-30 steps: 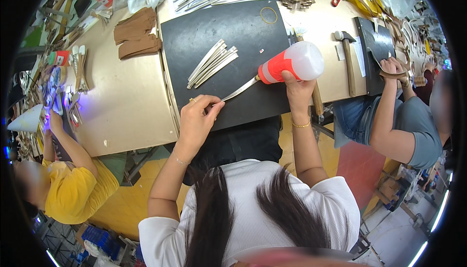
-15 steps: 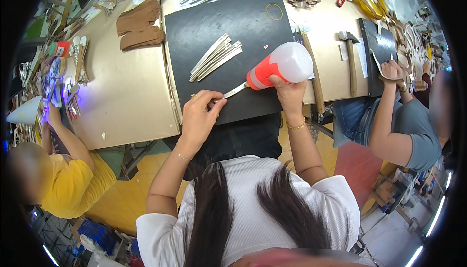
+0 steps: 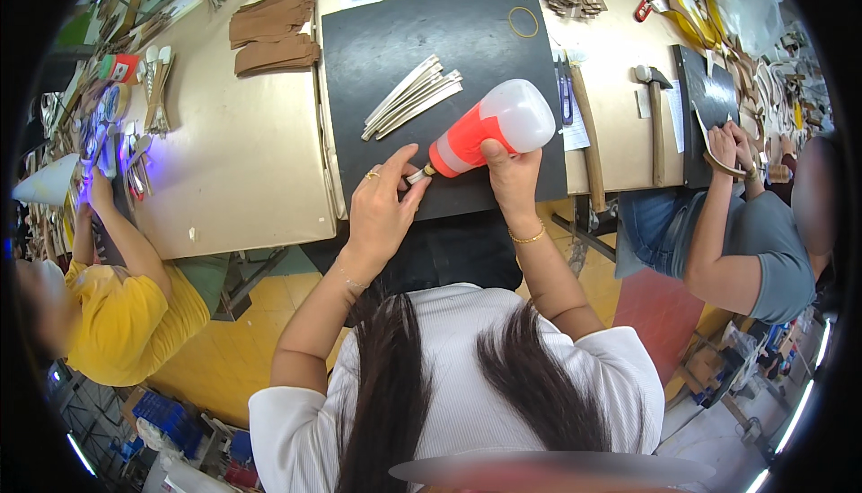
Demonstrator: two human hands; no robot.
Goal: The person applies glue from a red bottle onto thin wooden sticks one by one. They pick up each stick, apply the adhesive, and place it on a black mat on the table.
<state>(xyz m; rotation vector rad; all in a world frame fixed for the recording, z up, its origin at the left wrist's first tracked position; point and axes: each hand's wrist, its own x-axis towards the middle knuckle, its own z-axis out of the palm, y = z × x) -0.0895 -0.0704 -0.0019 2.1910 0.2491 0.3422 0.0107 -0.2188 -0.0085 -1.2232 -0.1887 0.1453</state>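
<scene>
On black mat (image 3: pixel 377 44), bottle (image 3: pixel 489 129) gripped by right hand (image 3: pixel 512 179), strip (image 3: pixel 415 176) pinched by left hand (image 3: pixel 382 210); hard squeeze could spill glue.

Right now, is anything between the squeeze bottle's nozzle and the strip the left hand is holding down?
Nothing visible. The squeeze bottle, held tilted in the right hand, points its nozzle at the strip pinned by the left hand on the black mat.
</scene>
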